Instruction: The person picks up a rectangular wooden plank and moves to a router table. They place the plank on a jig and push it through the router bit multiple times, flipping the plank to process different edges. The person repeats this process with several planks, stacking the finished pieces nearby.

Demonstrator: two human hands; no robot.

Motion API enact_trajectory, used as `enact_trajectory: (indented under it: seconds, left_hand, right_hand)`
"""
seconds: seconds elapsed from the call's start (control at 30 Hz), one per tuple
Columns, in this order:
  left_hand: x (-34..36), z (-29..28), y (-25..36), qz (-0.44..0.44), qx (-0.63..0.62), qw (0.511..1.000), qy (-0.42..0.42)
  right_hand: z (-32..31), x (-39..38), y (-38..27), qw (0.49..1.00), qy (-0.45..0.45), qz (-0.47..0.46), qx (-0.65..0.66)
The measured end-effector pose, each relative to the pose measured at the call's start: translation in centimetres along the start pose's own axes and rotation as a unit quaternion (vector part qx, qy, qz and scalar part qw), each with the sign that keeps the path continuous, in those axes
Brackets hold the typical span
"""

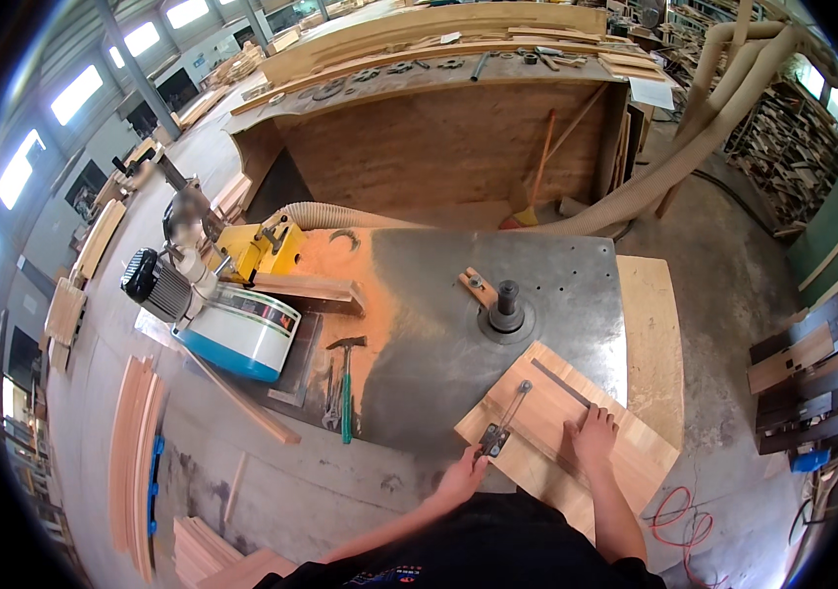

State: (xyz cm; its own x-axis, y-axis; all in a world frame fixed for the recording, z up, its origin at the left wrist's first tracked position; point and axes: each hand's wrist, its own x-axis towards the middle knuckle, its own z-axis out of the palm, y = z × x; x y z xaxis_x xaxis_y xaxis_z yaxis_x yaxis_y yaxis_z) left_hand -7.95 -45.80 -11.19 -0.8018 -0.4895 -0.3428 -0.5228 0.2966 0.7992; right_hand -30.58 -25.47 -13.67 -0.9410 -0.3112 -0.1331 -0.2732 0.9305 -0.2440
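Observation:
A pale wooden board (pixel 635 454) lies tilted across the near right corner of the steel machine table (pixel 409 383), partly past its edge. On the board sits a metal toggle clamp (pixel 497 437), its arm reaching over a wooden piece (pixel 546 402). The fingers of my left hand (pixel 463 476) are closed at the clamp's near end. My right hand (pixel 593 437) rests on top of the board, fingers bent over the wooden piece and thumb apart. What lies under that palm is hidden. Beyond the board, a dark upright spindle (pixel 506 306) stands on the table.
A hammer (pixel 346 388) with a green handle lies among orange sawdust. Left of it stands a motor unit (pixel 242 329) with a yellow bracket (pixel 260 247). A tool-strewn bench (pixel 419 74) is behind. A red hose (pixel 679 520) coils on the floor at right.

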Motion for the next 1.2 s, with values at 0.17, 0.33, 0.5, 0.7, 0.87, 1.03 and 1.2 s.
enact_trajectory:
  seconds: [0.17, 0.33, 0.5, 0.7, 0.87, 1.03, 1.2]
  left_hand:
    - [1.0, -0.2, -0.6, -0.069, -0.097, 0.989, -0.087]
    - [-0.1, -4.0, 5.7, -0.277, -0.243, 0.909, -0.194]
    - [-0.3, -4.3, 5.8, -0.281, -0.254, 0.906, -0.191]
    - [-0.3, -4.3, 5.7, -0.263, -0.239, 0.914, -0.197]
    - [-0.2, -4.2, 5.8, -0.266, -0.221, 0.917, -0.2]
    - [0.2, -3.4, 5.2, -0.252, -0.227, 0.922, -0.186]
    - [0.6, -2.1, 3.5, -0.24, -0.17, 0.944, -0.149]
  right_hand:
    - [-0.5, -0.4, 1.2, 1.0, -0.011, 0.002, -0.011]
    - [-0.1, 1.4, 2.8, 0.998, -0.016, -0.057, 0.012]
    - [-0.2, 2.9, 3.8, 0.993, -0.074, -0.028, 0.089]
    - [-0.2, 3.3, 4.0, 0.988, -0.089, -0.028, 0.119]
    - [-0.4, 3.7, 4.0, 0.985, -0.107, -0.029, 0.131]
    - [-0.3, 4.0, 4.2, 0.989, -0.097, -0.031, 0.105]
    - [-0.4, 2.8, 3.0, 0.994, 0.03, -0.107, 0.01]
